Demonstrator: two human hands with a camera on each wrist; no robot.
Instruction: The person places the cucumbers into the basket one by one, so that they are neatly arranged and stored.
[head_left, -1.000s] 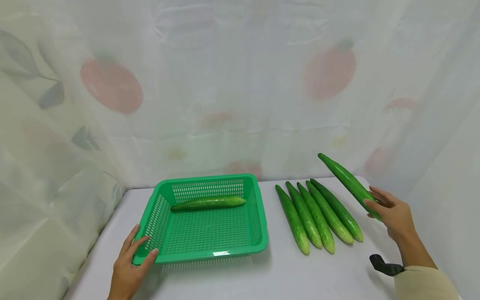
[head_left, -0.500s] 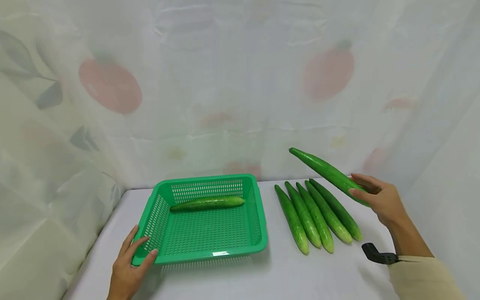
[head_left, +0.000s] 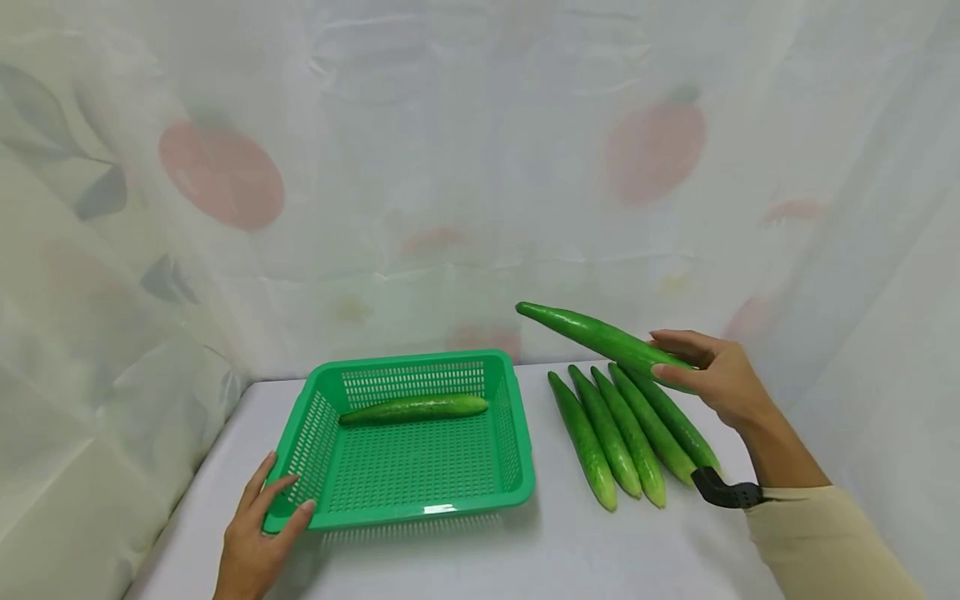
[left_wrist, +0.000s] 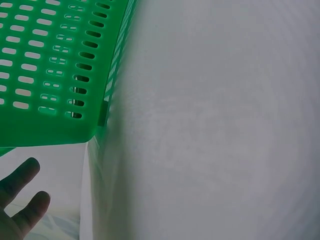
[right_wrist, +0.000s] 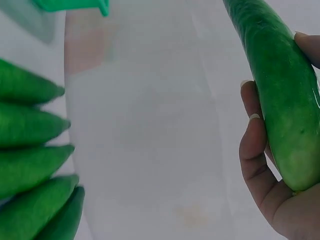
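Leftward since before — cucumber point(head_left: 600, 339) juts left from right hand's point(head_left: 712, 375) grip.

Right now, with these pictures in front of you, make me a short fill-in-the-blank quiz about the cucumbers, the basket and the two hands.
1. The right hand holds one ____ in the air.
2. The basket has ____ cucumber lying in it.
3. The left hand rests on the basket's near ____ corner.
4. The row on the table counts ____ cucumbers.

Missing words: cucumber; one; left; five
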